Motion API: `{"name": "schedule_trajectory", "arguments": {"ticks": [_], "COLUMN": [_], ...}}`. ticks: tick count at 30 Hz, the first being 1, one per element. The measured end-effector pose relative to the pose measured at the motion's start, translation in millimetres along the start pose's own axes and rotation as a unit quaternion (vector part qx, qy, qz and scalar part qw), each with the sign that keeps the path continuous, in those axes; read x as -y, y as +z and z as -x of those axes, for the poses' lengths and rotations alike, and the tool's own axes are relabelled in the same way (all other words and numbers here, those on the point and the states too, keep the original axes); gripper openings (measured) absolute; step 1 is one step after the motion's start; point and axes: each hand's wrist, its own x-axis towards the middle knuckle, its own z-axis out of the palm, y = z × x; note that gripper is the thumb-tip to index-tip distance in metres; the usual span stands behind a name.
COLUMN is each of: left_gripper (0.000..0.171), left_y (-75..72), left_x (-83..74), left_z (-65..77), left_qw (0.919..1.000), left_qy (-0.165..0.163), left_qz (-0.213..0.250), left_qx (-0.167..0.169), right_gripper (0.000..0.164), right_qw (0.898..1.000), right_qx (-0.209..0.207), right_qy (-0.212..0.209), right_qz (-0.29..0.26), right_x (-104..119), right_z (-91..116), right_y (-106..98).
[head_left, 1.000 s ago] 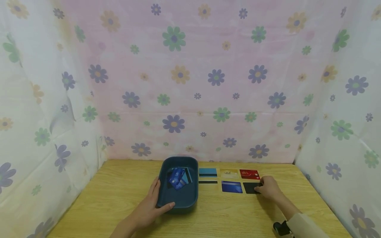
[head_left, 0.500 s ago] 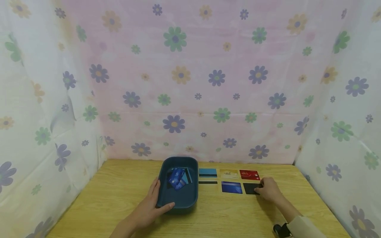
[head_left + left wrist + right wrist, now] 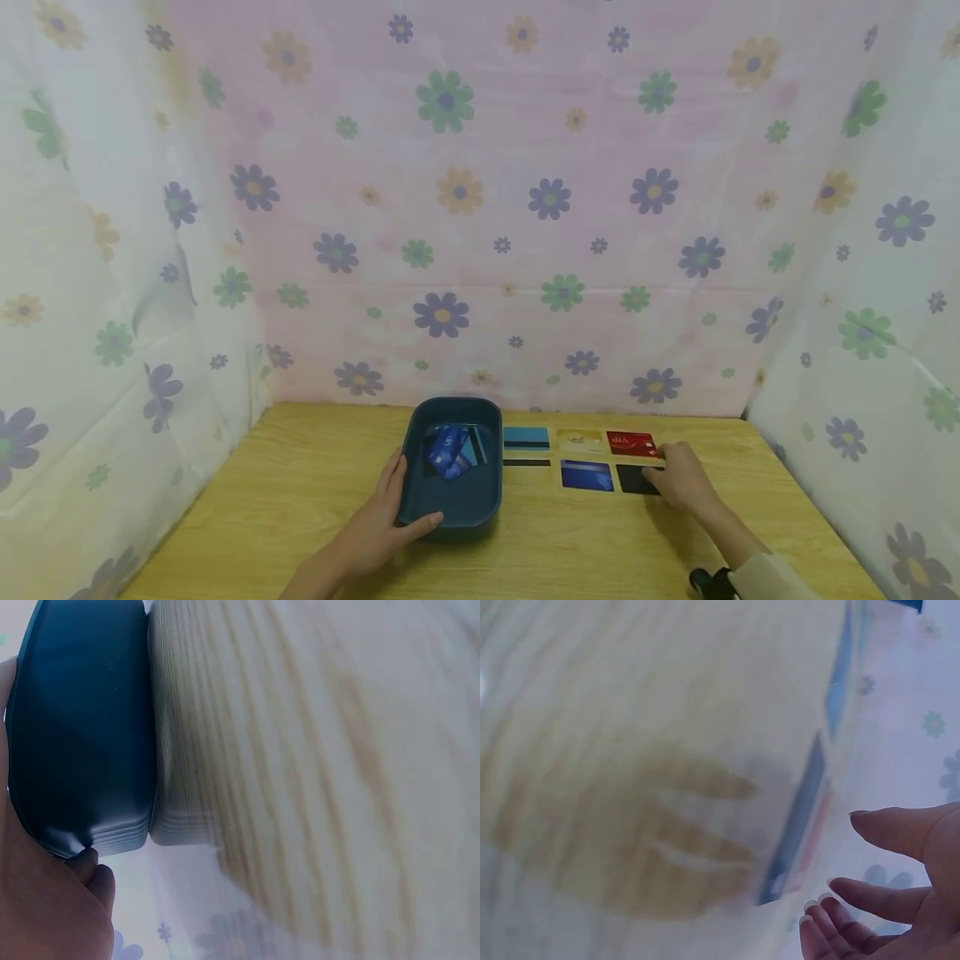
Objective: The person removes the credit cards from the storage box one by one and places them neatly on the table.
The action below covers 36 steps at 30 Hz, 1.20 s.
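In the head view my left hand (image 3: 367, 529) holds a dark blue plastic tray (image 3: 450, 512) at its left side, the thumb by the near edge. Several cards lie overlapped inside, a blue card (image 3: 447, 450) on top. My right hand (image 3: 684, 483) is at the right end of a black card (image 3: 633, 479) lying flat on the table and hides part of it. In the right wrist view, thumb and fingers (image 3: 885, 900) are spread apart with nothing between them, beside the dark card (image 3: 799, 825). The left wrist view shows the hand against the tray wall.
Two rows of cards lie right of the tray: a light blue card (image 3: 527, 438), a gold card (image 3: 583, 441) and a red VIP card (image 3: 630, 443) behind; a black-striped card (image 3: 527, 463) and a blue card (image 3: 587, 476) in front. A floral curtain (image 3: 510, 250) encloses the wooden table (image 3: 570, 550).
The head view has shifted slightly. My left hand stays on the tray and my right hand stays by the black card; the cards keep their places.
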Motion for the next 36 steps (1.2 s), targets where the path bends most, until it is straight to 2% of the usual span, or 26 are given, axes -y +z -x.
{"name": "schedule_trajectory", "arguments": {"ticks": [7,17,29,36], "left_gripper": [0.118,0.117,0.118,0.117], "left_y": [-2.6,-2.5,-0.9,-0.8], "left_x": [-0.8,0.4,-0.4,-2.7], "left_z": [0.6,1.6,2.1,2.8], "left_qw": [1.0000,0.9999,1.0000,1.0000], "left_qy": [0.005,0.010,0.007,-0.002], "left_qz": [0.000,0.003,-0.001,0.002], "left_qx": [-0.003,-0.002,-0.002,0.000], "right_gripper": [0.038,0.036,0.040,0.040], "right_qw": [0.999,0.996,0.988,0.982], "right_qx": [0.008,0.038,0.063,0.072], "right_qy": [-0.045,-0.067,-0.053,-0.054], "right_qz": [-0.014,-0.052,-0.129,-0.164], "right_x": [22,52,78,89], "right_z": [-4,5,17,14], "right_y": [-6,-3,7,19]}}
